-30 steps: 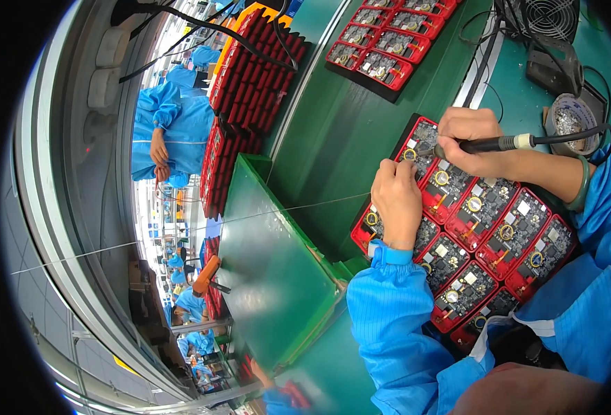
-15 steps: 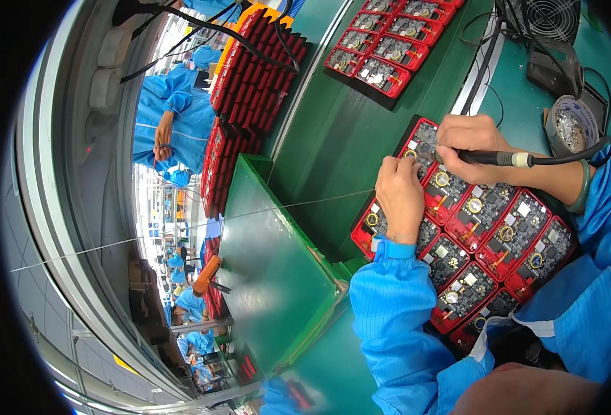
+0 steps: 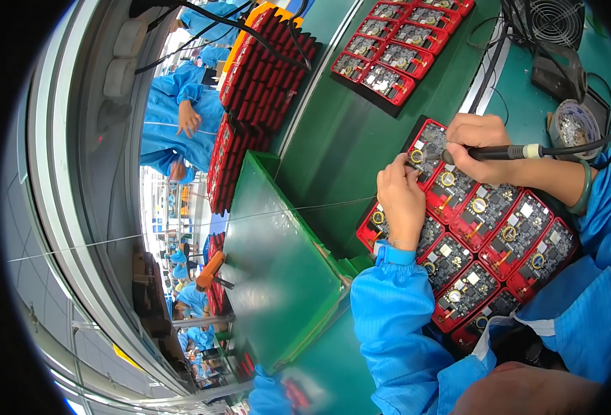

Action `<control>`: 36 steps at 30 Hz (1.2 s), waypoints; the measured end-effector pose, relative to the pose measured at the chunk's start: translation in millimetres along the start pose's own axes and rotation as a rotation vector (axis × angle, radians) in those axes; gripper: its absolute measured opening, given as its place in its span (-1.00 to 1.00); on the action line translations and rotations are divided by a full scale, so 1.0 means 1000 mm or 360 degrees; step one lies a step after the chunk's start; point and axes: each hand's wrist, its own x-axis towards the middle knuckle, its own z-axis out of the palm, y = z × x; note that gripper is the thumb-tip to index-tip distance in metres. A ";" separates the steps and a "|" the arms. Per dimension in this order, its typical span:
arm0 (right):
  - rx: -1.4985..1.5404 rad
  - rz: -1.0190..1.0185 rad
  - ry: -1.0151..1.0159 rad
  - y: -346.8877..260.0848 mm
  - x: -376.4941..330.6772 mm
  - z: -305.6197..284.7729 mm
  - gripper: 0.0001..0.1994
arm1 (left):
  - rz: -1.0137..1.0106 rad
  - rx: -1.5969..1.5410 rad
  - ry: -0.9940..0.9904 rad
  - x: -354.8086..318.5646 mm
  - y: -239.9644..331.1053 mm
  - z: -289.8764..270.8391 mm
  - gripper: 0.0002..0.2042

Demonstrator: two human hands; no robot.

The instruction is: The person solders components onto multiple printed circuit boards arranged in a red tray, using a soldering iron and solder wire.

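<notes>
The iron (image 3: 497,153) is held by the right hand (image 3: 476,142), grip closed, at the corner board (image 3: 429,141); whether anything is gripped by the left hand's (image 3: 400,197) bent fingers beside it cannot be told; work there seems unfinished; progress on the other boards (image 3: 473,282) is unclear.

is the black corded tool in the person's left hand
No, the right hand grips the black corded tool, while the left hand is over the red-cased circuit boards.
</notes>
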 end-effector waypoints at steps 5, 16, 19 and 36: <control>-0.0028 -0.0005 -0.0041 0.003 -0.002 0.002 -0.92 | -0.0083 -0.0131 -0.0052 0.000 -0.001 -0.002 -0.70; 0.0016 0.0029 -0.0060 0.004 -0.003 0.005 -0.91 | -0.0062 -0.0122 -0.0006 0.000 -0.002 -0.002 -0.70; 0.0011 0.0007 -0.0060 0.003 -0.002 0.005 -0.91 | -0.0073 -0.0105 -0.0013 0.001 -0.002 0.000 -0.71; -0.0080 -0.0111 -0.0171 -0.001 -0.001 0.005 -0.89 | -0.0198 -0.0166 -0.0169 0.012 -0.002 0.009 -0.71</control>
